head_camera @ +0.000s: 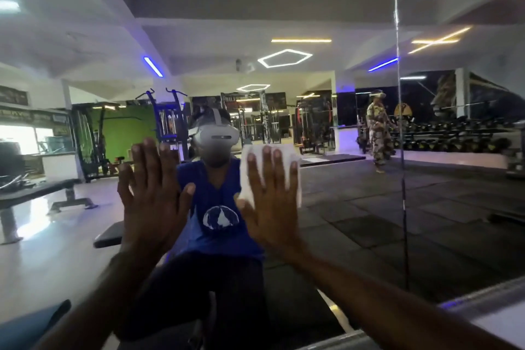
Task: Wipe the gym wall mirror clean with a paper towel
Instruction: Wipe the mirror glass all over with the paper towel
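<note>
The wall mirror (pixel 341 207) fills nearly the whole view and reflects the gym and me in a blue shirt. My right hand (pixel 270 202) lies flat with straight fingers on a white folded paper towel (pixel 292 159) and presses it to the glass at mid-height. The towel shows above and to the right of the fingers. My left hand (pixel 153 196) is raised beside it, fingers spread and straight, palm toward the mirror and holding nothing; whether it touches the glass I cannot tell.
A vertical seam (pixel 400 122) splits the mirror panels at the right. A pale ledge (pixel 483 307) runs along the mirror's lower right edge. Reflected are a bench (pixel 37 190) at left, weight machines behind, and another person (pixel 377 131) standing at right.
</note>
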Motion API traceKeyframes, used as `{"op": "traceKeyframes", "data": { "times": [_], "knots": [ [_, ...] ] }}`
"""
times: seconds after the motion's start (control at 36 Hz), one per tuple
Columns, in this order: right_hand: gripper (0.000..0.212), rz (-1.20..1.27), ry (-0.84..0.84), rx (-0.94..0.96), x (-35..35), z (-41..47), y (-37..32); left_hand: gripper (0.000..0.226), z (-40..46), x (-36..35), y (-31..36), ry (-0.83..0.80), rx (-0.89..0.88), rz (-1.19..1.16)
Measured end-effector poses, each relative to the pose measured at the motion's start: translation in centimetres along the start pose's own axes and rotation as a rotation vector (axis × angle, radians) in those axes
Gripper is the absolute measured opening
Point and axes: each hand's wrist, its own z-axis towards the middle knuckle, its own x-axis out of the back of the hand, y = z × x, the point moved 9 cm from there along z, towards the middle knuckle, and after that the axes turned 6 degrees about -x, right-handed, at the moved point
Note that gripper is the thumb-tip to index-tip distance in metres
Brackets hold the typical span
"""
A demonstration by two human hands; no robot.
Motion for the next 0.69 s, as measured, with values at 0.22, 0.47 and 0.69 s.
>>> {"op": "traceKeyframes", "data": {
  "times": [0.22,0.47,0.69],
  "knots": [
    [0.092,-0.077,0.043,-0.072,2.6,4.5,9.3,0.092,-3.0,-0.2,-2.0,-0.112,-0.245,0.139],
    [0.091,-0.04,0.053,-0.173,0.5,0.7,1.9,0.079,-5.1,-0.2,-0.5,-0.166,-0.125,0.029],
    [0.094,-0.107,-0.082,0.217,-2.3,-5.6,0.2,0.069,-10.9,-0.1,-1.6,-0.244,-0.246,0.079]
  ]
}}
